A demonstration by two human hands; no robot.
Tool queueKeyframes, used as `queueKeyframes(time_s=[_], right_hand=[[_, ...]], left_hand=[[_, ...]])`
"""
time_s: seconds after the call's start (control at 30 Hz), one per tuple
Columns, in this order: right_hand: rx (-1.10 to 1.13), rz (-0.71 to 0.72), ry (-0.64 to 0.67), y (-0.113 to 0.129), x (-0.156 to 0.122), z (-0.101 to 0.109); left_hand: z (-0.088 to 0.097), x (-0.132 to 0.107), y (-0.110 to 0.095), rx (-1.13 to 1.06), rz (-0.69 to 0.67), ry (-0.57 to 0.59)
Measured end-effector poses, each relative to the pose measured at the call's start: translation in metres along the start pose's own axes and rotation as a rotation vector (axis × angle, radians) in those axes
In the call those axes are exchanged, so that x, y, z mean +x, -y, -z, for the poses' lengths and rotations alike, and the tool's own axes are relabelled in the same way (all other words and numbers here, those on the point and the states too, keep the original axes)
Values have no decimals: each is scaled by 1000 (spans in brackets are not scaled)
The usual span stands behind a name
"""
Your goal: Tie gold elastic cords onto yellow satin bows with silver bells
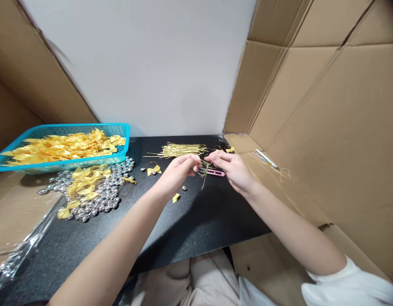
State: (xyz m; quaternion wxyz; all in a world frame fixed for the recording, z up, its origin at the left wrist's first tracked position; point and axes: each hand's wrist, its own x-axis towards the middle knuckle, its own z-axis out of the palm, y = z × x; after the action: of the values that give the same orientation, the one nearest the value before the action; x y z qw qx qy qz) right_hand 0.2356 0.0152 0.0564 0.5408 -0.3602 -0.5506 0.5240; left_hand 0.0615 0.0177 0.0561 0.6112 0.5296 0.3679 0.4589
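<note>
Gold wire (204, 176) is pinched between the fingertips of the left hand (175, 175) and the right hand (237, 171), just above pink snips (216, 172) on the black table (183, 229).

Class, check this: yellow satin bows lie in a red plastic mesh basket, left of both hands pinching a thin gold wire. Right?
No: the plastic mesh basket is turquoise, not red. The head view shows it holding yellow satin bows, left of the left hand and right hand pinching a thin gold wire.
</note>
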Motion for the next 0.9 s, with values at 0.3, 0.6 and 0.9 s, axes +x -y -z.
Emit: queueKeyframes(time_s=[0.3, 0.6, 0.9], right_hand=[[108, -53, 25, -6, -5, -1], [230, 79, 36, -2, -14, -14], [291, 81, -21, -4, -13, -19]], left_hand=[[-1, -5, -6, -307, 169, 247], [-14, -10, -6, -635, 150, 213], [-18, -12, 4, -816, 99, 166]])
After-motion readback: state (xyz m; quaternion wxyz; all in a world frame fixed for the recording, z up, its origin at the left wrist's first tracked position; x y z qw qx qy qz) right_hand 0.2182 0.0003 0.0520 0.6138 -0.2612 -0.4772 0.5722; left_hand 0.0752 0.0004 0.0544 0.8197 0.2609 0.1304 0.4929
